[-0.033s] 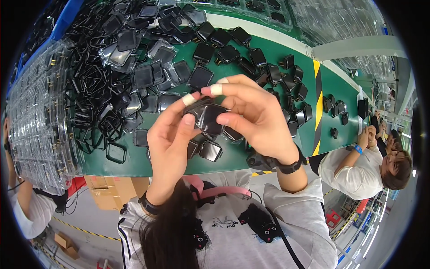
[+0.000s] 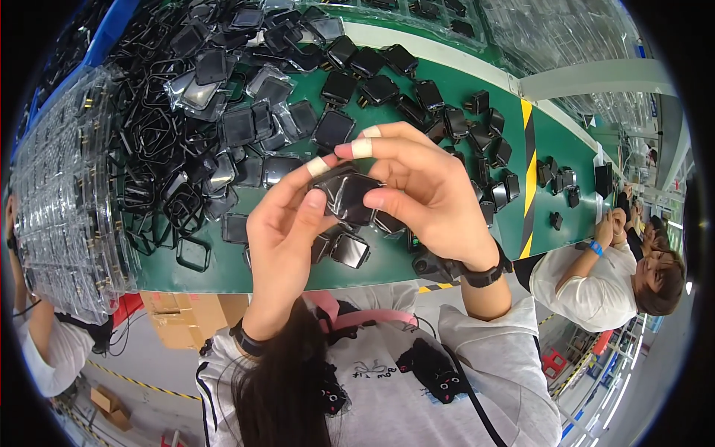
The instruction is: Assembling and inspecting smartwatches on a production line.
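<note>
Between both hands, above the near part of the green table (image 2: 216,277), is a glossy black square casing (image 2: 351,200) with light reflections, possibly film, on its face. My left hand (image 2: 287,216) pinches its left side between thumb and fingers. On the right, my right hand (image 2: 421,190) grips the edge with its thumb, while the index finger reaches over the top. Pale tape wraps several fingertips. Just below the hands lies a shiny black square piece (image 2: 349,250). Beyond the fingertips rests another black casing (image 2: 333,130). The underside of the held casing is hidden.
Thin black frames (image 2: 160,141) and film-wrapped square pieces (image 2: 238,125) pile up at the left. Stacked clear plastic trays (image 2: 67,201) stand at the left edge. Several black casings (image 2: 480,135) spread rightward toward a yellow-black tape strip (image 2: 528,179). A co-worker (image 2: 588,287) sits at the right.
Both hands and the held casing have shifted very slightly to the right. The grip looks the same.
</note>
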The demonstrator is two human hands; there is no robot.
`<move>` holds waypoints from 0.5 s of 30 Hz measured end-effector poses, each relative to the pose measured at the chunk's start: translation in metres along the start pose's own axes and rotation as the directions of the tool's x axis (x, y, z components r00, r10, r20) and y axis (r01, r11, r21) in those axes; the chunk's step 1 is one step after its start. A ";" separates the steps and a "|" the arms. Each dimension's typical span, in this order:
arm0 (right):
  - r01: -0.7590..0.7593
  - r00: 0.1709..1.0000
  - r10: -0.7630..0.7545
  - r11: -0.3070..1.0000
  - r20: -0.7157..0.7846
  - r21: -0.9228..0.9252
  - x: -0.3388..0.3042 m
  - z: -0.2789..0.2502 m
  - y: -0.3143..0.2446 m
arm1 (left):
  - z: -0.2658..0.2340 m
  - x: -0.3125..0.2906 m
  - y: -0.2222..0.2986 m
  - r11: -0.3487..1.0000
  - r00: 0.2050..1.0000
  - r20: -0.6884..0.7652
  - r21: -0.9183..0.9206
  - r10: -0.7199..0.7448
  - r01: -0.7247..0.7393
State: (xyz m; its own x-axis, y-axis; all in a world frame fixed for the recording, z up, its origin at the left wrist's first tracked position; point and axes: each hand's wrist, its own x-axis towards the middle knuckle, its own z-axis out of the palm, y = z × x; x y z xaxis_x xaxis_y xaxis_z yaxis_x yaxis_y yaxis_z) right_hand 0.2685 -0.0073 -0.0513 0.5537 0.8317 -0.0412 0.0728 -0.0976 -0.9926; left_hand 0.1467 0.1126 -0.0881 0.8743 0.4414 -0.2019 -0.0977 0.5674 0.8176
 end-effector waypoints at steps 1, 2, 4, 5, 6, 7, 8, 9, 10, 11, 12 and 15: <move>-0.003 1.000 0.001 0.997 0.023 0.079 0.000 -0.001 -0.001 | -0.001 -0.001 0.001 0.996 0.998 0.031 -0.059 -0.058 0.060; -0.003 1.000 0.001 0.997 0.025 0.081 0.001 -0.002 0.000 | -0.002 -0.001 0.002 0.997 0.998 0.028 -0.057 -0.059 0.060; 0.115 0.992 -0.120 0.989 0.047 0.098 0.003 -0.005 0.001 | -0.003 0.000 0.003 0.977 0.991 0.062 -0.174 -0.116 0.125; 0.173 0.982 -0.180 0.979 0.057 0.108 0.003 -0.005 0.001 | -0.003 0.000 0.003 0.960 0.987 0.081 -0.230 -0.142 0.157; 0.174 0.982 -0.181 0.979 0.057 0.108 0.002 -0.005 0.001 | -0.002 -0.001 0.003 0.961 0.987 0.082 -0.230 -0.142 0.157; 0.146 0.987 -0.156 0.973 0.040 0.176 0.001 -0.005 0.003 | 0.001 -0.002 0.002 0.986 0.996 0.030 -0.142 -0.088 0.091; 0.118 0.991 -0.129 0.963 0.027 0.244 0.001 -0.005 0.005 | 0.003 -0.003 0.001 0.998 0.999 -0.016 -0.050 -0.028 0.027; 0.092 0.995 -0.101 0.946 0.015 0.311 0.001 -0.005 0.007 | 0.004 -0.004 0.000 0.998 0.998 -0.057 0.045 0.036 -0.034; 0.093 0.995 -0.103 0.946 0.015 0.311 0.000 -0.006 0.006 | 0.003 -0.004 -0.001 0.998 0.998 -0.057 0.045 0.038 -0.035; 0.054 0.994 -0.083 0.931 0.064 0.362 -0.002 -0.010 0.006 | 0.001 -0.005 -0.002 0.998 0.998 -0.034 0.049 0.051 -0.050; 0.012 0.991 -0.065 0.912 0.115 0.410 -0.004 -0.014 0.005 | -0.002 -0.005 -0.003 0.997 0.998 -0.011 0.053 0.065 -0.064; 0.004 0.990 -0.076 0.860 0.120 0.511 -0.005 -0.016 0.005 | -0.001 -0.007 -0.002 0.996 0.996 0.013 0.018 0.083 -0.083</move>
State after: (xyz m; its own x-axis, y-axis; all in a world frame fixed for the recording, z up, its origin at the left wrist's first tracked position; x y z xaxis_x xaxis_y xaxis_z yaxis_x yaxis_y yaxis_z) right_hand 0.2795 -0.0214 -0.0545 0.4430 0.8963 0.0205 -0.3591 0.1984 -0.9120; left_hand 0.1406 0.1092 -0.0886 0.8693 0.4779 -0.1261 -0.1619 0.5163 0.8409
